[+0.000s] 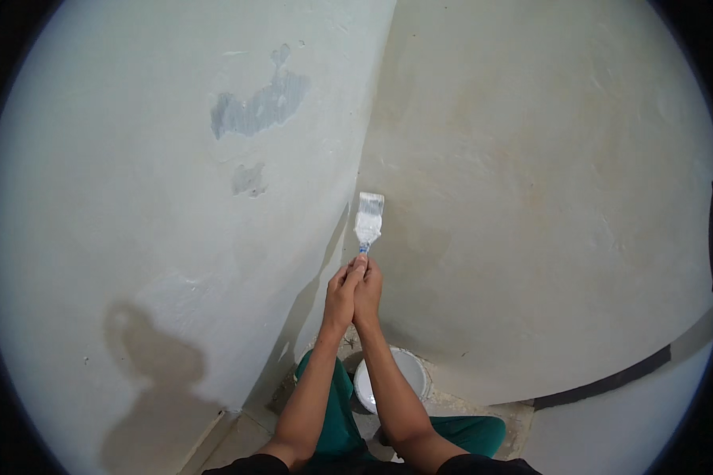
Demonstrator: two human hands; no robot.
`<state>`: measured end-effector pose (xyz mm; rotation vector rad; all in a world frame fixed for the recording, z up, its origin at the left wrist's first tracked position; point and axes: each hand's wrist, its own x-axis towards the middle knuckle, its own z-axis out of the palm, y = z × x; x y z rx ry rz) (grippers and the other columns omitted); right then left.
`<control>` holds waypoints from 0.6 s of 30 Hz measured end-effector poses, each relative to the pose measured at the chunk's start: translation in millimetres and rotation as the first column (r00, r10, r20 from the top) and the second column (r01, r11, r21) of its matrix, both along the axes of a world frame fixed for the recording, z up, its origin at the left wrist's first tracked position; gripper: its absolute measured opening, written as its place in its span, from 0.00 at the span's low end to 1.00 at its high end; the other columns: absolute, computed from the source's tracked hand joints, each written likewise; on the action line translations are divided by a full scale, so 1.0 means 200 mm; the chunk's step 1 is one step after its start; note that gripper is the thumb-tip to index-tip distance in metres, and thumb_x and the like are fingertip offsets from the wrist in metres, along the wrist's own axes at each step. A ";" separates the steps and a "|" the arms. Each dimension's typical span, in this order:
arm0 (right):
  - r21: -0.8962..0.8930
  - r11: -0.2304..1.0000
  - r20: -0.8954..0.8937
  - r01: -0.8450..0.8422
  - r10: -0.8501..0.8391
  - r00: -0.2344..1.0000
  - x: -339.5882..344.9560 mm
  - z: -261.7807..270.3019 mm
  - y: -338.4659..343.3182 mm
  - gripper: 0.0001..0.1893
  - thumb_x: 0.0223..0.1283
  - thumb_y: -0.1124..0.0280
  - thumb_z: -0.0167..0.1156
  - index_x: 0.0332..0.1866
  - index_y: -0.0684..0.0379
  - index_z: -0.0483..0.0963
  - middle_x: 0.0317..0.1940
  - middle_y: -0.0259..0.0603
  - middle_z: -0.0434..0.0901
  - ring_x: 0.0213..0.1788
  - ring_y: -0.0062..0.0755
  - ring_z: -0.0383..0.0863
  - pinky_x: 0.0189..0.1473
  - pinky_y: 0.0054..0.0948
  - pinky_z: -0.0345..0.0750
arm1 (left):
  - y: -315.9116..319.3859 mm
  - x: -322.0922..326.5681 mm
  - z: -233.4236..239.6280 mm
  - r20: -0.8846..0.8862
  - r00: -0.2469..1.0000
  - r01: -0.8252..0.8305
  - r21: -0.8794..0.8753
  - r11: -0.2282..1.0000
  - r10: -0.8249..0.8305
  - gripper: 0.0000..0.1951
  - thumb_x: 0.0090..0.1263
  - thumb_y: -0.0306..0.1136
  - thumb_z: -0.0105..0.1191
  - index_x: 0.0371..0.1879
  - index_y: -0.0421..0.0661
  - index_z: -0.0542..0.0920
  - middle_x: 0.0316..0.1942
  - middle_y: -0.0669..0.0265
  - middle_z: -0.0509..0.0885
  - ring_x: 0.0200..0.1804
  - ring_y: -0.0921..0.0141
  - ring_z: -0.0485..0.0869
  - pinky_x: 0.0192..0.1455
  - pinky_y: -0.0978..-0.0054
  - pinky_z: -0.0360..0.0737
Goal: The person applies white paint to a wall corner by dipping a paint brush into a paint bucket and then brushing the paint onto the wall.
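Both my left hand and my right hand are clasped together around the handle of a flat paintbrush. White paint coats the brush's ferrule and part of its bristles, and a bit of blue shows on the handle. The bristles point up and away from me, close to the corner where two walls meet; whether they touch the wall I cannot tell. Below my forearms stands a round white bucket on the floor, partly hidden by my right arm, with whitish paint inside.
The left wall has a large grey patch and a smaller grey patch. The right wall looks beige with faint stains. A dark strip runs along its lower right edge. My green-trousered legs flank the bucket.
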<state>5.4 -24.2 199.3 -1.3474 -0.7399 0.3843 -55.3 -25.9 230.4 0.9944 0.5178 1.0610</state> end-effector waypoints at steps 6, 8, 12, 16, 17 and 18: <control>0.002 0.999 -0.039 -0.032 0.032 0.999 0.05 0.01 0.13 0.17 0.68 0.64 0.44 0.30 0.67 0.69 0.21 0.41 0.73 0.25 0.29 0.70 0.31 0.32 0.69 | 0.14 0.05 -0.01 -0.047 0.999 -0.020 -0.011 1.000 0.020 0.19 0.66 0.40 0.49 0.45 0.33 0.77 0.42 0.60 0.80 0.47 0.72 0.76 0.52 0.78 0.70; -0.047 0.999 -0.023 -0.002 0.001 1.000 0.04 -0.02 0.17 0.17 0.68 0.64 0.45 0.29 0.67 0.69 0.21 0.41 0.73 0.25 0.29 0.70 0.31 0.32 0.69 | 0.16 0.05 -0.03 -0.073 0.997 -0.030 -0.025 0.999 0.028 0.19 0.66 0.40 0.49 0.44 0.33 0.78 0.41 0.61 0.80 0.46 0.72 0.77 0.52 0.78 0.70; -0.061 0.998 -0.135 -0.001 -0.007 0.991 0.01 -0.07 0.14 0.17 0.67 0.64 0.46 0.28 0.66 0.70 0.20 0.41 0.73 0.25 0.27 0.70 0.30 0.31 0.69 | 0.12 0.03 -0.06 -0.163 0.985 -0.057 -0.050 0.997 0.048 0.19 0.66 0.41 0.49 0.42 0.34 0.78 0.38 0.62 0.81 0.44 0.73 0.77 0.50 0.79 0.70; 0.001 1.000 -0.151 -0.006 0.006 0.989 -0.04 -0.04 -0.01 0.17 0.68 0.63 0.46 0.27 0.65 0.68 0.20 0.37 0.71 0.25 0.25 0.69 0.29 0.30 0.68 | 0.01 -0.01 -0.05 -0.156 0.988 -0.016 -0.013 1.000 0.013 0.18 0.66 0.40 0.49 0.42 0.35 0.78 0.37 0.63 0.80 0.43 0.74 0.76 0.48 0.79 0.70; 0.013 1.000 -0.127 -0.002 0.004 0.992 -0.04 -0.02 -0.04 0.17 0.68 0.63 0.46 0.27 0.65 0.68 0.20 0.37 0.71 0.25 0.25 0.69 0.29 0.30 0.68 | 0.00 -0.01 -0.04 -0.141 0.990 -0.020 0.003 1.000 0.020 0.18 0.66 0.40 0.49 0.42 0.35 0.78 0.37 0.63 0.80 0.43 0.74 0.76 0.48 0.79 0.70; 0.000 1.000 -0.100 0.014 -0.014 0.995 -0.06 0.01 -0.03 0.17 0.68 0.63 0.45 0.27 0.64 0.68 0.20 0.36 0.71 0.25 0.24 0.68 0.29 0.30 0.68 | 0.02 -0.03 -0.03 -0.116 0.993 0.002 0.018 1.000 0.000 0.17 0.67 0.39 0.49 0.42 0.35 0.77 0.37 0.63 0.80 0.43 0.74 0.76 0.48 0.79 0.70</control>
